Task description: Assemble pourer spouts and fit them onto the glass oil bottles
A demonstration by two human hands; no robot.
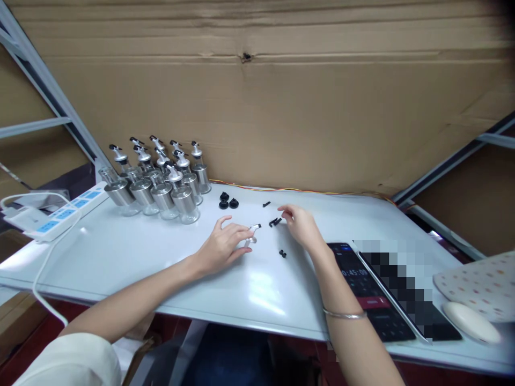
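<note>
In my left hand [223, 244] is a silver pourer spout [250, 240] with a dark tip, held between thumb and fingers above the table. My right hand [300, 225] is at small black levers [275, 221], its fingers curved and a little apart beside them. Another black lever [266, 204] lies farther back. Nearer the front are tiny black parts [282, 253]. Three black stoppers [228, 201] stand left of the levers. At the left, several glass and steel bottles [185, 203] are grouped, the back ones with silver spouts fitted.
A white power strip [64, 214] with a cable lies along the left edge. A phone with a timer [362, 289] lies by my right forearm, beside a white oval object [471, 321]. A cardboard wall [281, 118] closes the back, with thin wires [298, 190] along its foot.
</note>
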